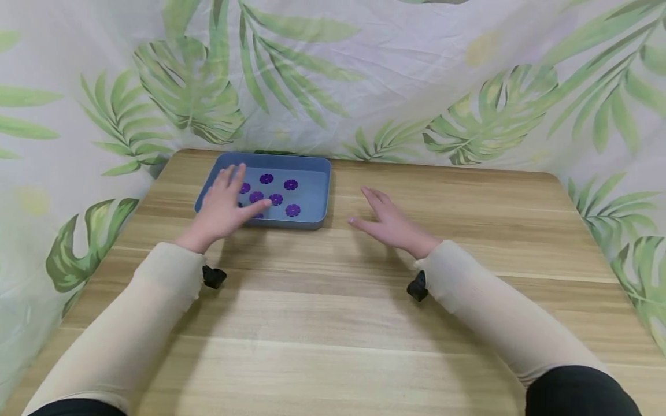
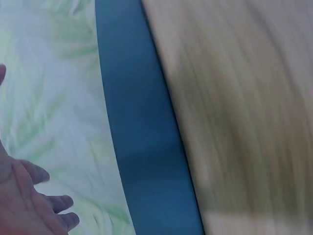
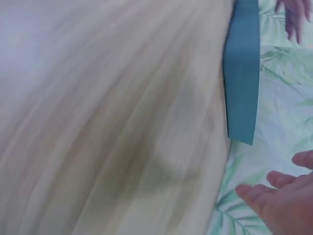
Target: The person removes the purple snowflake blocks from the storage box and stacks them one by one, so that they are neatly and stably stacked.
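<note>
Several purple flower-shaped pieces [image 1: 293, 210] lie spread over the floor of a shallow blue tray [image 1: 312, 170] at the back left of the table. My left hand [image 1: 221, 205] hovers over the tray's left part with fingers spread, hiding some of the pieces. In the left wrist view, the tray's side wall [image 2: 142, 117] runs past the spread fingers. To the right of the tray, my right hand [image 1: 392, 225] is held above the table, thumb apart from the fingers and nothing in it. The right wrist view shows the tray's wall [image 3: 242, 73] beyond that hand.
The wooden table [image 1: 312, 323] reaches back to a white cloth [image 1: 395, 69] printed with green leaves, which hangs behind and at both sides. A small black device [image 1: 213, 277] sits at the left wrist, another black device [image 1: 418, 286] at the right.
</note>
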Demonstrator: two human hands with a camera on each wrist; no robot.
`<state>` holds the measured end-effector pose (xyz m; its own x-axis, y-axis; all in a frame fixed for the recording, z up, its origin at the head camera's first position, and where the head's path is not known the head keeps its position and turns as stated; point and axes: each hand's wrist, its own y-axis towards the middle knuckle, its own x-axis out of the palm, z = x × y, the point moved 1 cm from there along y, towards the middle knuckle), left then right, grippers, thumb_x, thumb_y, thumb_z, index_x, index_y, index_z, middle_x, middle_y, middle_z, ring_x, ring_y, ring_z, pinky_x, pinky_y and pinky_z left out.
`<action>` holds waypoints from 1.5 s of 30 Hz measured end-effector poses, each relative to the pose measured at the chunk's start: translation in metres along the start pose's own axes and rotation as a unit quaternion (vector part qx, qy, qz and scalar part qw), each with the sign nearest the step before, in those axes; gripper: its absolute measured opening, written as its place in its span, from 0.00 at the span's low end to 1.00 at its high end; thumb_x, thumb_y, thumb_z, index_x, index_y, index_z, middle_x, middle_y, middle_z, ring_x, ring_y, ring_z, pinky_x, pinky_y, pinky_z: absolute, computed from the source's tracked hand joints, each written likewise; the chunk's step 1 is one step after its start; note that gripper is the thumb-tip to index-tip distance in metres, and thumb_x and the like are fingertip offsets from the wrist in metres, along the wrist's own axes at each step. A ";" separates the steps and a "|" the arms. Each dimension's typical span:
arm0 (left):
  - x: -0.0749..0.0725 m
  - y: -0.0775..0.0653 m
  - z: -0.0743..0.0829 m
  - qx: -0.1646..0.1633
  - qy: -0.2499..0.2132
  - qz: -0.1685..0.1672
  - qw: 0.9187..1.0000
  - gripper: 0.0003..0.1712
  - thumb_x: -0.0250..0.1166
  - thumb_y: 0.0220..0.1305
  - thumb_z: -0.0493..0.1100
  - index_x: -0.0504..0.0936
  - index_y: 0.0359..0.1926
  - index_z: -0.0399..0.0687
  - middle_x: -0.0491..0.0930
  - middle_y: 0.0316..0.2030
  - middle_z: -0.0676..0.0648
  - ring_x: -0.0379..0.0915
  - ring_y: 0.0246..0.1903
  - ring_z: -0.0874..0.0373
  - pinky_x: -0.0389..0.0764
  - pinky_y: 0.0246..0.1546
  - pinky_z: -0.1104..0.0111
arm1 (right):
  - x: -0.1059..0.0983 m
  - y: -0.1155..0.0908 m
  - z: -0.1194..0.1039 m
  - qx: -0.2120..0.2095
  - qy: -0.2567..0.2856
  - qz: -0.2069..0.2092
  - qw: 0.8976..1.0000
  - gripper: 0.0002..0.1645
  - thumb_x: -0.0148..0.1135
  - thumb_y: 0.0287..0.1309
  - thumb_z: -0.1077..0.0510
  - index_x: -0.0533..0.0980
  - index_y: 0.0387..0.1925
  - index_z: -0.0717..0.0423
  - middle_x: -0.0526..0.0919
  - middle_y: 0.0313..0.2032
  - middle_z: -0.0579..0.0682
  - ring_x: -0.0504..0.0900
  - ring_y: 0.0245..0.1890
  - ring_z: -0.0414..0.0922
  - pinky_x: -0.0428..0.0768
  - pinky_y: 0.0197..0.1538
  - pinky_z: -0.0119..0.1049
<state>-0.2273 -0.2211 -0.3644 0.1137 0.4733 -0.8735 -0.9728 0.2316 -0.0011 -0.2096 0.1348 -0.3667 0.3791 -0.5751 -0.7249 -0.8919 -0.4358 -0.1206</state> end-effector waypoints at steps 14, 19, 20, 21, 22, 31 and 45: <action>-0.019 -0.008 -0.078 -0.152 -0.160 0.010 0.975 0.54 0.51 0.79 0.58 0.26 0.78 0.32 0.26 0.76 0.21 0.25 0.75 0.25 0.37 0.73 0.36 | 0.038 0.055 -0.014 0.082 0.224 0.050 0.970 0.41 0.57 0.76 0.57 0.52 0.80 0.62 0.71 0.66 0.63 0.74 0.65 0.57 0.77 0.61 0.46; -0.010 -0.007 -0.077 -0.182 -0.210 -0.016 0.960 0.53 0.48 0.80 0.57 0.23 0.77 0.31 0.26 0.76 0.25 0.24 0.76 0.28 0.35 0.75 0.42 | 0.052 0.068 -0.018 0.094 0.255 0.057 0.961 0.40 0.58 0.74 0.63 0.52 0.80 0.63 0.73 0.60 0.63 0.82 0.50 0.57 0.82 0.55 0.44; -0.009 -0.006 -0.075 -0.187 -0.211 -0.020 0.959 0.53 0.48 0.80 0.58 0.23 0.76 0.30 0.26 0.77 0.25 0.24 0.76 0.29 0.35 0.75 0.43 | 0.054 0.070 -0.019 0.094 0.259 0.058 0.960 0.40 0.58 0.73 0.65 0.53 0.80 0.63 0.73 0.57 0.62 0.83 0.47 0.56 0.83 0.53 0.43; -0.007 -0.006 -0.073 -0.190 -0.213 -0.025 0.958 0.53 0.47 0.80 0.58 0.22 0.76 0.30 0.26 0.76 0.25 0.24 0.76 0.29 0.35 0.75 0.43 | 0.055 0.071 -0.019 0.093 0.260 0.060 0.959 0.40 0.58 0.72 0.66 0.54 0.79 0.63 0.74 0.54 0.61 0.82 0.44 0.54 0.84 0.52 0.42; -0.006 -0.006 -0.070 -0.190 -0.214 -0.028 0.958 0.53 0.47 0.79 0.59 0.22 0.76 0.30 0.26 0.77 0.25 0.24 0.76 0.29 0.35 0.75 0.44 | 0.057 0.071 -0.018 0.092 0.259 0.063 0.959 0.40 0.59 0.71 0.68 0.56 0.79 0.63 0.74 0.51 0.60 0.82 0.41 0.52 0.84 0.50 0.41; 0.004 -0.012 -0.042 -0.162 -0.237 -0.049 0.957 0.45 0.49 0.80 0.53 0.42 0.78 0.24 0.52 0.74 0.22 0.52 0.72 0.30 0.56 0.72 0.41 | 0.047 0.056 -0.005 0.071 0.145 0.074 0.984 0.40 0.59 0.65 0.67 0.59 0.77 0.66 0.78 0.48 0.59 0.79 0.43 0.48 0.80 0.50 0.38; 0.021 -0.031 -0.001 -0.105 -0.232 -0.069 0.965 0.41 0.51 0.77 0.40 0.42 0.79 0.27 0.56 0.73 0.22 0.73 0.45 0.38 0.81 0.45 0.57 | 0.020 0.003 0.024 0.046 0.128 0.060 0.989 0.42 0.57 0.61 0.70 0.56 0.75 0.75 0.75 0.44 0.61 0.80 0.43 0.51 0.78 0.47 0.37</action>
<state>-0.1948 -0.2192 -0.3836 0.2755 0.7907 -0.5467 -0.9559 0.1648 -0.2433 -0.2109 0.1388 -0.3981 0.3080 -0.7810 -0.5434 -0.9487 -0.2952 -0.1134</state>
